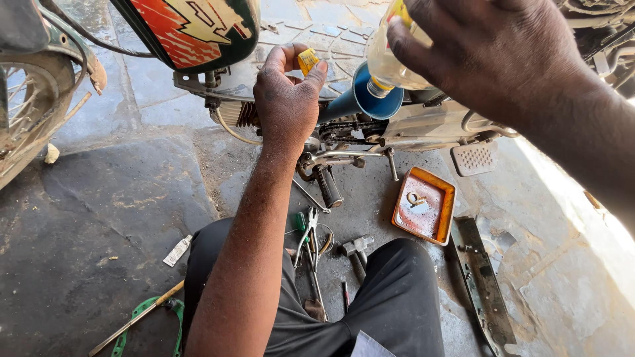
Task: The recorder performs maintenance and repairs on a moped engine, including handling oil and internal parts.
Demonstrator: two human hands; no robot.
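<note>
My left hand [286, 99] is raised in front of a motorcycle's engine [370, 129], pinching a small yellow cap [307, 61] between thumb and fingers. My right hand [489, 49] grips a clear plastic bottle [390, 63], tipped neck-down into a blue funnel [364, 96] that rests on the engine. The bottle's body is largely hidden behind my fingers. I cannot see any liquid flowing.
An orange tray [446, 198] with a small metal part lies on the ground to the right. Pliers [307, 235], a hammer [357, 251] and other tools lie between my knees. A metal cover strip [483, 284] lies at right. A wheel [26, 106] stands at left.
</note>
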